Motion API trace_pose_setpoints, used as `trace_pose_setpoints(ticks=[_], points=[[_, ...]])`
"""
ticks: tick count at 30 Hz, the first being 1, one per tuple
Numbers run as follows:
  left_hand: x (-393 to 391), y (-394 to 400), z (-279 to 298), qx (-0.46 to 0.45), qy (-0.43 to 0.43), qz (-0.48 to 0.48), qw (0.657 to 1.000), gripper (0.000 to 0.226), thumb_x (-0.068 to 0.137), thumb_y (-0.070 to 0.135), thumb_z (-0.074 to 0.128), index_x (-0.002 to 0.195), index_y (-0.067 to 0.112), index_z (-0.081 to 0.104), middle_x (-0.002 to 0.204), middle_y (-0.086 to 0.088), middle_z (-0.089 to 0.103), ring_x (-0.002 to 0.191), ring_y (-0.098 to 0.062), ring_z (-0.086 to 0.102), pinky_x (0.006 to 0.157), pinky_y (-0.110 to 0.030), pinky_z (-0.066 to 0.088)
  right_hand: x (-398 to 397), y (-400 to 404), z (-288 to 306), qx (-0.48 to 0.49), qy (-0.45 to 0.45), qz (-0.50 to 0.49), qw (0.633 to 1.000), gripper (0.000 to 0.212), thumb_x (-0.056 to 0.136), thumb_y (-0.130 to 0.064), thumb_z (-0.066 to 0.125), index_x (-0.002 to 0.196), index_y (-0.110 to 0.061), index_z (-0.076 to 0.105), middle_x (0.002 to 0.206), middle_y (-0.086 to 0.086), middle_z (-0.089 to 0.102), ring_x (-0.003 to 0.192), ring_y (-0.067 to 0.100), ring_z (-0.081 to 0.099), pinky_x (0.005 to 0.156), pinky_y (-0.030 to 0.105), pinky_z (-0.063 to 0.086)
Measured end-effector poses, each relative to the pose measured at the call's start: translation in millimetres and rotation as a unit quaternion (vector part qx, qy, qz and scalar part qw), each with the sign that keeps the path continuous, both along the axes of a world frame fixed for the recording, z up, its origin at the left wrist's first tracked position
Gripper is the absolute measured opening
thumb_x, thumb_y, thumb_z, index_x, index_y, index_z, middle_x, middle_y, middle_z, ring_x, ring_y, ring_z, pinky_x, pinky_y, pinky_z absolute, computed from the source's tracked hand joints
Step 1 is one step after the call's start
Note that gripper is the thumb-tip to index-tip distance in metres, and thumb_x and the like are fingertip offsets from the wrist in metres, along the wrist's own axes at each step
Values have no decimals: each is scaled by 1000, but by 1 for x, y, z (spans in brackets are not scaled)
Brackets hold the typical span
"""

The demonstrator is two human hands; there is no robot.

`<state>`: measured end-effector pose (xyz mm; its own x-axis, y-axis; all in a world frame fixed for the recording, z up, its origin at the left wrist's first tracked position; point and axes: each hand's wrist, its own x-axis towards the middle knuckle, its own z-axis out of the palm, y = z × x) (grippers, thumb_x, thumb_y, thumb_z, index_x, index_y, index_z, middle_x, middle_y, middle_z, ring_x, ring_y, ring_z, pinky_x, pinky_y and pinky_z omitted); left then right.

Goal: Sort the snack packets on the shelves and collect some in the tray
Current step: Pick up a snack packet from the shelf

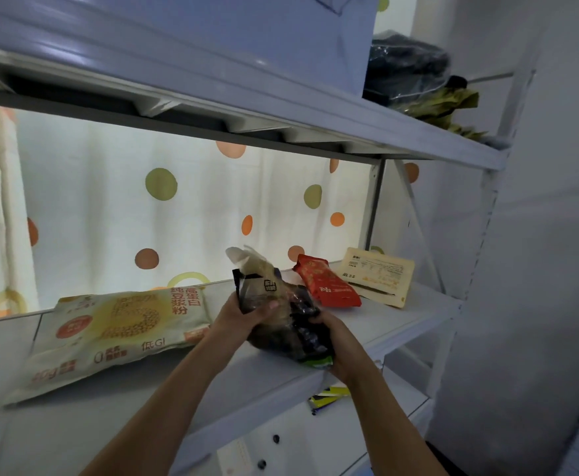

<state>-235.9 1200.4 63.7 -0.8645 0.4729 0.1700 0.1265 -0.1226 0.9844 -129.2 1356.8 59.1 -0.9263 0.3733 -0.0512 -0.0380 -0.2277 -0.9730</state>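
Both my hands hold a bundle of dark clear-plastic snack packets [281, 314] just above the front edge of the white middle shelf [401, 324]. My left hand [243, 314] grips the bundle's left side with the thumb across it. My right hand [332, 341] grips its lower right end, by a green strip. A large yellow soy-powder bag [116, 331] lies flat on the shelf to the left. A red packet [325, 283] and a beige pouch [377, 274] lie behind on the right.
The upper shelf [281, 108] carries a white box [212, 36], a black bag [404, 67] and an olive packet [453, 108]. A dotted curtain [178, 207] hangs behind. Yellow-black packets [325, 398] lie on the lower shelf. A grey wall [538, 269] stands at the right.
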Motion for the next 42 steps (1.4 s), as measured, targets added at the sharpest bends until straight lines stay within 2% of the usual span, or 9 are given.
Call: trace_pose_setpoints(ticks=[7,10,14,17,25,31,35,38,42], points=[[50,3,19,51,108,85,989,46,72,18,83,113,21,62,101,6,73,91,-7,70,75,-23,55,32,-18,9,160,143,-46,976,55,79,-50,70,131,-38,58,128,-5,65,116,16,63,97,39,52],[80,10,39,38,180,60,981,48,76,18,80,119,20,58,106,6,71,93,-5,69,78,-23,56,51,-19,17,179,188,-121,958,22,99,-38,52,112,-30,68,107,-8,73,102,8,67,81,18,53],[121,12,48,-3,201,25,979,27,99,43,44,113,30,64,101,13,72,93,1,67,79,-18,54,79,-12,21,140,186,-158,959,29,104,-39,39,105,-28,66,97,-12,71,92,2,66,68,8,48],[147,21,34,40,160,82,983,33,104,31,39,94,34,69,84,19,73,86,2,68,73,-15,52,101,-3,14,135,176,-141,965,31,105,-39,36,98,-31,65,91,-17,68,79,-12,63,62,3,46],[189,58,1,-55,293,232,926,28,103,18,38,93,12,64,82,5,62,73,3,56,62,-6,40,157,15,-13,190,130,-176,957,37,104,-42,36,90,-29,68,89,-9,70,83,-3,64,70,13,49],[244,61,-10,23,164,34,986,23,97,42,51,98,29,69,90,10,73,83,-1,68,70,-15,50,190,27,-29,42,113,-230,966,39,100,-48,44,114,-21,69,106,1,74,100,17,69,93,39,54],[251,64,-45,-2,199,72,977,14,91,35,64,93,47,69,84,21,73,83,-2,69,74,-22,53,203,19,-48,12,89,-275,957,47,93,-57,48,119,-22,68,122,3,68,114,19,63,102,43,49],[242,68,-70,-1,141,76,987,19,93,31,62,81,31,76,74,2,75,75,-18,71,76,-40,54,210,14,-65,23,51,-296,954,35,101,-43,44,101,-22,72,102,2,74,97,17,69,90,35,55],[247,54,-89,63,9,51,997,18,93,24,62,88,15,77,81,-5,76,82,-26,73,78,-40,58,228,-4,-91,96,6,-310,946,40,102,-47,41,105,-22,72,98,-5,74,97,12,67,88,33,53]])
